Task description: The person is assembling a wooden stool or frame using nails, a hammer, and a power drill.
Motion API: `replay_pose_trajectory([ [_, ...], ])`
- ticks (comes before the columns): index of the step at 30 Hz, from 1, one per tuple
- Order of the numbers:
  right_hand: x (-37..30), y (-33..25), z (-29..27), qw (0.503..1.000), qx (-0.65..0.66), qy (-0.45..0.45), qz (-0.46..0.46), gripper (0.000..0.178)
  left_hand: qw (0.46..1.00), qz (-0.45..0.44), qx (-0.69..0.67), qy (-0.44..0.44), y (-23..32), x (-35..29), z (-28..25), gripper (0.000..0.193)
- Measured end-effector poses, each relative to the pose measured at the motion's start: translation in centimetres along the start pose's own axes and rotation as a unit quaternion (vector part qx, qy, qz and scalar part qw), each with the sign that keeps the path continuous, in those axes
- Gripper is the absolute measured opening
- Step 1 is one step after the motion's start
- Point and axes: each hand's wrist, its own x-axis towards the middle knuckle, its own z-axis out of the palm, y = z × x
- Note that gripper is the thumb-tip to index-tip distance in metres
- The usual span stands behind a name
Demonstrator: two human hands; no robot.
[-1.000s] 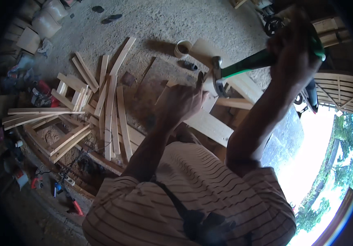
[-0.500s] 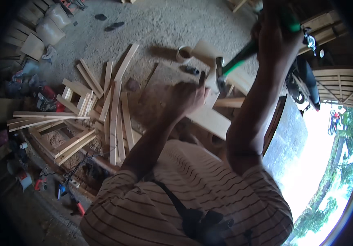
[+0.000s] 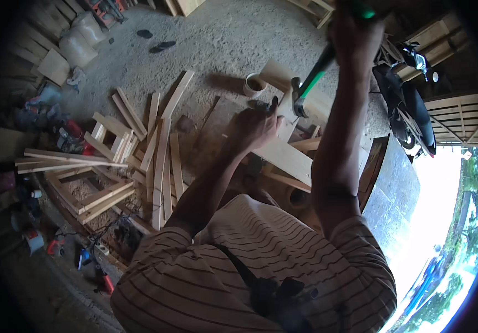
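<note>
My right hand point(image 3: 356, 41), raised at the upper right, is wrapped round the green and black handle of a hammer point(image 3: 318, 77). The hammer's metal head hangs over the pale boards, just right of my left hand point(image 3: 257, 127). That hand is closed low over a pale wooden board point(image 3: 283, 158), its thumb side up. What its fingers hold, if anything, is too dark to make out. A small dark object point(image 3: 258, 104) shows just beyond the knuckles. Whether the hammer head touches the wood, I cannot tell.
Loose wooden strips point(image 3: 161, 166) and small frames point(image 3: 103, 200) lie piled at the left. A white bucket point(image 3: 254, 85) stands beyond the boards. Sandals point(image 3: 162, 46) lie on the rough floor. A motorbike point(image 3: 408, 114) is parked at the right, near a grey sheet point(image 3: 394, 188).
The view has shifted slightly, so the surroundings appear lower and further right. My right hand has moved left with the hammer. My left hand stays closed over the board.
</note>
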Motion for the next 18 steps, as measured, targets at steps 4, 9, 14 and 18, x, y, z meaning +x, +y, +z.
replay_pose_trajectory([
  [4,-1.3,-2.5,-0.9,0.991,0.087,0.098,0.039,0.029,0.994,-0.049,0.001,-0.098,0.1,0.3,-0.5,0.06],
  [9,1.4,-1.9,0.3,0.996,-0.073,0.056,-0.002,0.028,0.997,-0.034,-0.017,-0.064,0.9,0.1,-1.0,0.063],
  [14,0.4,-2.3,-0.7,0.994,-0.076,0.082,0.02,0.031,0.993,-0.055,0.007,-0.106,0.9,0.3,-0.7,0.051],
  [18,0.9,-2.7,-0.2,0.998,0.011,0.045,0.046,0.027,0.999,-0.017,-0.011,-0.035,0.5,1.0,-0.1,0.049],
])
